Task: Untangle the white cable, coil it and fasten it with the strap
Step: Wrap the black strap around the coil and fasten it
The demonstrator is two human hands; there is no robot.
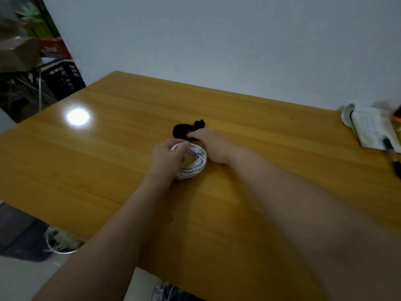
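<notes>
Both forearms reached out over the wooden bench (pixel 112 161). The left hand (pixel 166 158) curled its grip around the near-left side of the one coiled white cable (pixel 195 161), mid-bench. The right hand (pixel 209 146) lay palm-down, fingertips pinching the single black strap (pixel 182 130) just beyond the coil.

- No legible text, label, brand, number or sign anywhere in view.
- Open notebook (pixel 373 129), far right on the table (pixel 108 170): rows of faint marks on the page, too blurred to read.
- Red box (pixel 54 47), far left behind the table: pale patches on its face, possibly print, not readable.
</notes>
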